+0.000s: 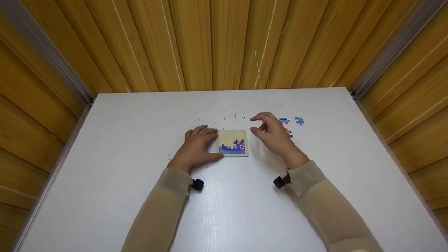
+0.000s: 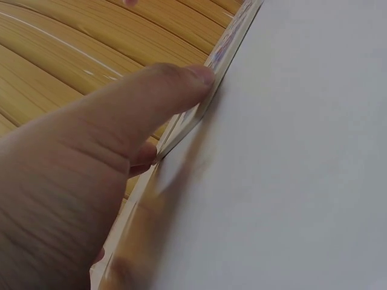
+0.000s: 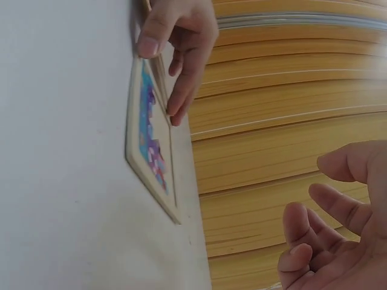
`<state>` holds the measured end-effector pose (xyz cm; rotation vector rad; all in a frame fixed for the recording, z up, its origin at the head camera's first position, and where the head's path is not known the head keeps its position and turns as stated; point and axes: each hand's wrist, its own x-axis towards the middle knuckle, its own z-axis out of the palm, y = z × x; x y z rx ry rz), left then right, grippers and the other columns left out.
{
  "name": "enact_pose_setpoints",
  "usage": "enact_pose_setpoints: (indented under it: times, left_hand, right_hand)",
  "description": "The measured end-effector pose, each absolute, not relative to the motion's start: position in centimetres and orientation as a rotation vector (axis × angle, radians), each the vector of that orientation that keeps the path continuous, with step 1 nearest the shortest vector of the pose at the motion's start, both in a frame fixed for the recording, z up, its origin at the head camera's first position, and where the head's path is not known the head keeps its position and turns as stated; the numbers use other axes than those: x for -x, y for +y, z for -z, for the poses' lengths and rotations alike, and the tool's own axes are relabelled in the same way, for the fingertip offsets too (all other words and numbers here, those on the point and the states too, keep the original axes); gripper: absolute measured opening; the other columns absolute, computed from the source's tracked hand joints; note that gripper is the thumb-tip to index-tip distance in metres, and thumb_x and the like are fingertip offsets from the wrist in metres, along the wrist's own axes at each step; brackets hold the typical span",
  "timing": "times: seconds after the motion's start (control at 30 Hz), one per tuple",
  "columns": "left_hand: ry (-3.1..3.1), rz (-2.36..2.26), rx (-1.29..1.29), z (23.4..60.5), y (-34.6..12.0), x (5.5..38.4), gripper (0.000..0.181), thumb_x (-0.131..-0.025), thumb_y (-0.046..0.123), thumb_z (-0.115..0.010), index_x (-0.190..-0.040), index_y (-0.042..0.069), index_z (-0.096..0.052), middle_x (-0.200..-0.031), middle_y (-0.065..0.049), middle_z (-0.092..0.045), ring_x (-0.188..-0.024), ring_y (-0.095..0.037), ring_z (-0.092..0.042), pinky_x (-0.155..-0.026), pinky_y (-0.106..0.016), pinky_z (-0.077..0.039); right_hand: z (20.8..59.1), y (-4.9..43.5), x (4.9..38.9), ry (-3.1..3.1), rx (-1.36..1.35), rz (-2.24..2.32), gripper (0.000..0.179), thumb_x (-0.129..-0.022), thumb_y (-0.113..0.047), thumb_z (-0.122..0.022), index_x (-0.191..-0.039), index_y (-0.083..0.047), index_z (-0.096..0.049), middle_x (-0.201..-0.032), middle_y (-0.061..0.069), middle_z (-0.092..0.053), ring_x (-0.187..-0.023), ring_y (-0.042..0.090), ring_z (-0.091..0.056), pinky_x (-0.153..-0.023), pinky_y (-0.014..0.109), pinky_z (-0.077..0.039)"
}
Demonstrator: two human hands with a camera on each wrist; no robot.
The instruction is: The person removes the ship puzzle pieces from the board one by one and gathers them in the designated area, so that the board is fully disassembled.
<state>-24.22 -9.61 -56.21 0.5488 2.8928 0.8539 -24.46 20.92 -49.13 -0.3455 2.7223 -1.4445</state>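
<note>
On the tabletop (image 1: 224, 203) sits a shallow sq. puzzle tray (image 1: 227, 136), lying flat, pale wood rim. Joined pieces (image 1: 231, 151) fill its near part: blue along the bottom, purple above, pink & purple stacked higher at the R side; the far part of the tray shows bare base.

At the tray's L side, the L hand (image 1: 196, 148) holds it: thumb on the near L corner, other fingers at the far L corner, so thumb & fingers are spread but clamped on the tray betw. them.

Just R of the tray, the R hand (image 1: 274, 135) hangs above the tabletop, fingers bent, thumb & index apart w/ a clear gap; R wrist view shows the same.

Farther R of the tray, past the R hand: a blue loose piece (image 1: 299, 120) in full view, plus a blue/purple piece (image 1: 284, 120) & a pinkish piece (image 1: 289, 133), both partly hidden by that hand. Dark specks (image 1: 235, 115) lie just beyond the tray's far edge.

Nearer the person than the tray: tan sleeves (image 1: 150, 213), each w/ a small black device (image 1: 198, 184) at the cuff. Well beyond the tray, wood-look panels (image 1: 227, 45).
</note>
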Motion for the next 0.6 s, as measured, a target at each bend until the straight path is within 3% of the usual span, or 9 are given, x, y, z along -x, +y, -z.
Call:
enact_pose_setpoints:
  times: [0.33,0.6]
  left_hand:
    - [2.91,-0.799,-0.604,56.4,-9.7,24.4,0.091,-0.089,0.062,-0.088,-0.165,0.02,-0.06,-0.177,0.006,-0.052,-0.174,-0.029,-0.031,-0.14,-0.061,-0.02]
    - [2.916,-0.783,-0.612,56.4,-9.7,24.4,0.084,-0.094,0.065,-0.083,-0.164,0.025,-0.062,-0.177,0.009,-0.052,-0.175,-0.029,-0.029,-0.141,-0.062,-0.02]
  right_hand:
    - [51.1,20.5,25.0,2.695,0.379,1.389,0.038,-0.11,-0.02,-0.073,-0.144,-0.005,-0.071,-0.155,0.011,-0.064,-0.101,0.023,-0.063,-0.085,0.032,-0.053]
    - [52.2,20.0,24.7,2.618,0.363,1.285,0.043,-0.112,-0.028,-0.072,-0.152,-0.013,-0.068,-0.158,0.003,-0.062,-0.099,0.024,-0.064,-0.081,0.031,-0.056]
